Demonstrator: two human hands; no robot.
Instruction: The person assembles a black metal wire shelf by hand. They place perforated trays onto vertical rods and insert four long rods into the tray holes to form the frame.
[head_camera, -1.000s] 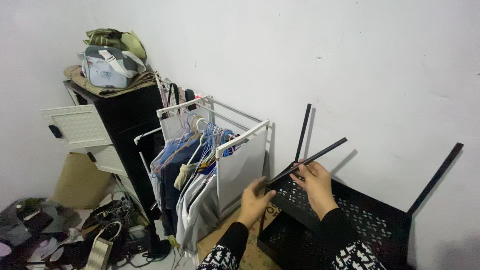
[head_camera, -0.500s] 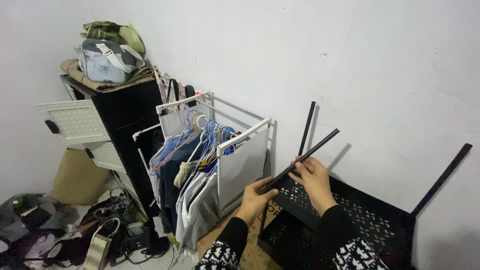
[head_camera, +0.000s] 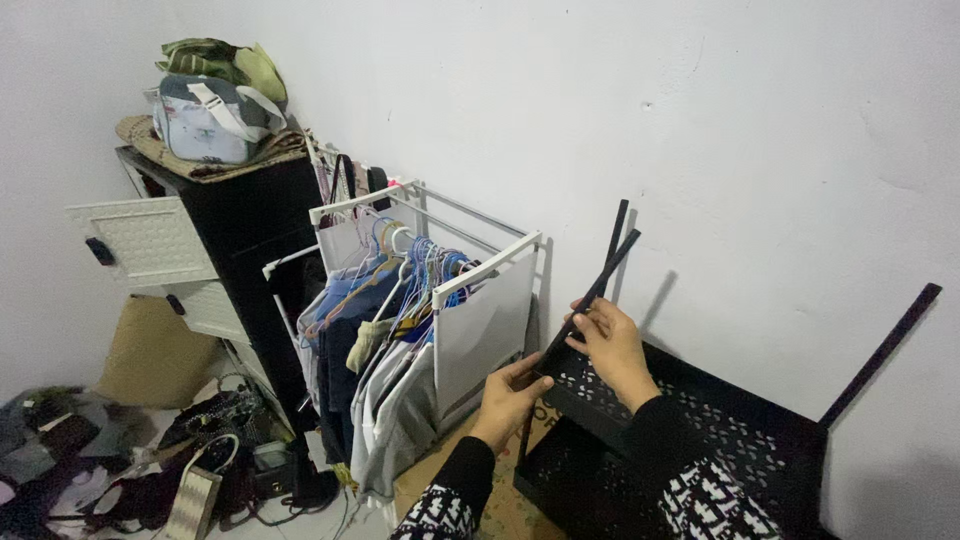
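A thin black metal bar (head_camera: 603, 277) slants up toward the wall, held at both ends of its lower part. My left hand (head_camera: 512, 396) grips its bottom end by the corner of a black perforated shelf (head_camera: 700, 420). My right hand (head_camera: 612, 345) holds the bar higher up, above the shelf's near corner. Behind it a second black post (head_camera: 617, 225) stands upright against the wall. A third post (head_camera: 882, 348) rises from the shelf's far right corner.
A white clothes rack (head_camera: 440, 290) full of hangers and shirts stands just left of my hands. A black cabinet (head_camera: 250, 250) with bags (head_camera: 215, 105) on top is farther left. Clutter covers the floor (head_camera: 120, 470) at lower left. A lower black tray (head_camera: 580, 490) sits under the shelf.
The bar has swung from a low slant to a steeper angle, its top end now close to the upright post. My right hand rose with it; my left hand stayed at its foot.
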